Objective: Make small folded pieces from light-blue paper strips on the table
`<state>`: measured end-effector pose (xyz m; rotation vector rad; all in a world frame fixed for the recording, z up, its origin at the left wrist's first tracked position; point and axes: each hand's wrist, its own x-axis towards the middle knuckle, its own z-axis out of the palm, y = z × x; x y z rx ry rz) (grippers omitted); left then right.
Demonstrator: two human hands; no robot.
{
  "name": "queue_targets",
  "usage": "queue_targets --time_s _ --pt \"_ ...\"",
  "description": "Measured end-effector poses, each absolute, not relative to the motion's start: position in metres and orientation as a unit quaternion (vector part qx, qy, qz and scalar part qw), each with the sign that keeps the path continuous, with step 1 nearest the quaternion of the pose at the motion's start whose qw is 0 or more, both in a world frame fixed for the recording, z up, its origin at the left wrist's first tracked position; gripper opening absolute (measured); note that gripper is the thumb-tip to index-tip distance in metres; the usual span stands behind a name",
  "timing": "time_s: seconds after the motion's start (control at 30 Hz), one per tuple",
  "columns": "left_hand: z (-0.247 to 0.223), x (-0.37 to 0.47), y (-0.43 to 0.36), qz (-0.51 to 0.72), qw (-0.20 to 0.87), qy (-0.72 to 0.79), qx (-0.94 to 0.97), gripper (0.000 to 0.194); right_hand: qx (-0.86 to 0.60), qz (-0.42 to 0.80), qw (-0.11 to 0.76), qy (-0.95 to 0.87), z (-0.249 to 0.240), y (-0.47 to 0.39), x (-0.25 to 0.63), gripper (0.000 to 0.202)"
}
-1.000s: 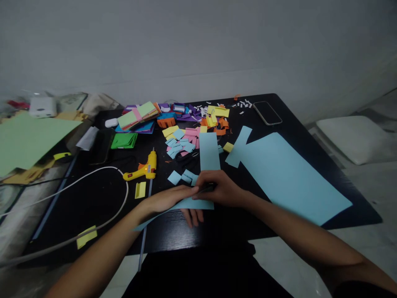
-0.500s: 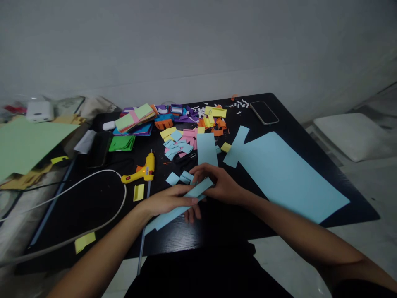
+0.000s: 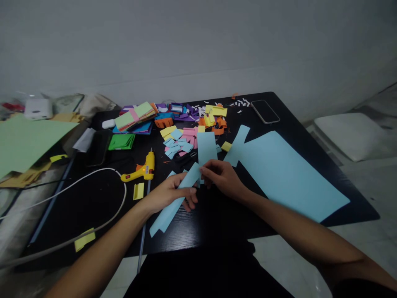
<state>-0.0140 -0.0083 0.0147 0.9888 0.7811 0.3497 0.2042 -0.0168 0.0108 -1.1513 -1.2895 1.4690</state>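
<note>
My left hand (image 3: 172, 193) is closed round a light blue paper strip (image 3: 175, 211). The strip looks folded lengthwise and slants up and away from me, with the thumb lying across it. At its far end, the fingers of my right hand (image 3: 223, 179) are pinched together on the edge. Just beyond my right hand lies a flat blue paper piece (image 3: 207, 147). Small blue paper pieces (image 3: 176, 148) are heaped behind my left hand, beside black-handled scissors (image 3: 185, 157). Some blue scraps are partly hidden by the left hand.
A yellow glue gun (image 3: 144, 169) lies left of my hands, near a looping white cable (image 3: 124, 198). To the right are a large blue sheet (image 3: 288, 178) and a phone (image 3: 265, 111). Coloured paper stacks (image 3: 136, 117) and orange scraps (image 3: 218, 126) line the back.
The strip has turned to point more steeply away from me. My right hand has drawn back slightly to the right, its fingers now pinching at the strip's far end.
</note>
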Motion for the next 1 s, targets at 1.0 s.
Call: queue_targets --time_s 1.0 --pt "0.026 -0.008 -0.011 0.286 0.653 0.407 0.57 0.032 -0.405 0.539 0.424 -0.605 0.012 -0.026 0.201 0.022"
